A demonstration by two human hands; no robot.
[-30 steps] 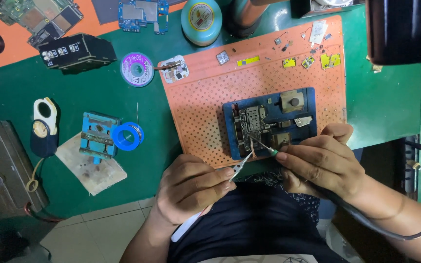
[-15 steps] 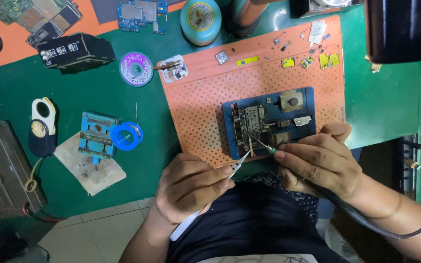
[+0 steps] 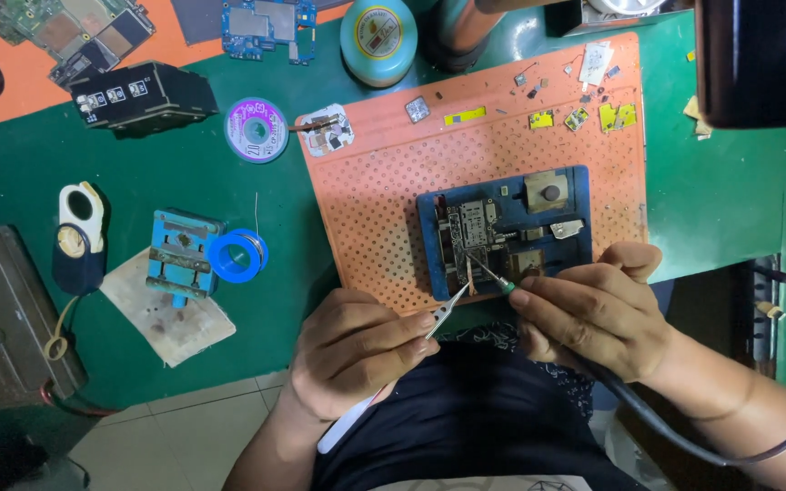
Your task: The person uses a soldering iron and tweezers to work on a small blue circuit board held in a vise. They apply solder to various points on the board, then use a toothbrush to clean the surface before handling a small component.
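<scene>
A small circuit board (image 3: 468,238) sits clamped in a blue holder (image 3: 552,218) on an orange perforated mat (image 3: 384,191). My left hand (image 3: 352,350) grips thin metal tweezers (image 3: 448,312) whose tips touch the board's lower edge. My right hand (image 3: 593,309) holds a soldering iron (image 3: 495,278) with a green-collared tip, also resting on the board. A dark cable (image 3: 684,427) trails from the iron past my right wrist.
On the green bench lie a blue spool of solder wire (image 3: 236,255), a blue metal clamp (image 3: 177,255) on a stained pad, a purple reel (image 3: 256,129), a teal round tin (image 3: 377,27), a black box (image 3: 143,95), spare boards (image 3: 266,23) and small yellow parts (image 3: 616,115).
Both hands stay at the board; the tweezers and iron tip have shifted only slightly over the same spot.
</scene>
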